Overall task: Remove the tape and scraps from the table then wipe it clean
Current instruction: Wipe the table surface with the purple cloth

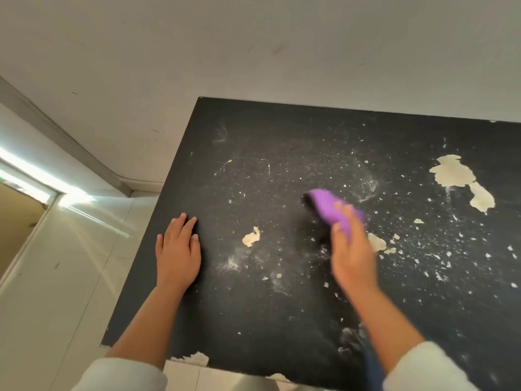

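A black table (276, 142) is speckled with white dust and small scraps. Pale patches (454, 172) show at the right, and a smaller beige patch (251, 237) lies near the middle. My right hand (352, 249) presses a purple cloth (328, 206) onto the tabletop, and both are blurred with motion. The fingers lie over the cloth's near end. My left hand (179, 248) rests flat on the table near its left edge, fingers straight, holding nothing.
The table's far edge meets a white wall (253, 46). Pale floor tiles (70, 277) lie to the left, with a doorway (17, 221) at the far left. Chipped pale spots (194, 358) mark the table's near edge.
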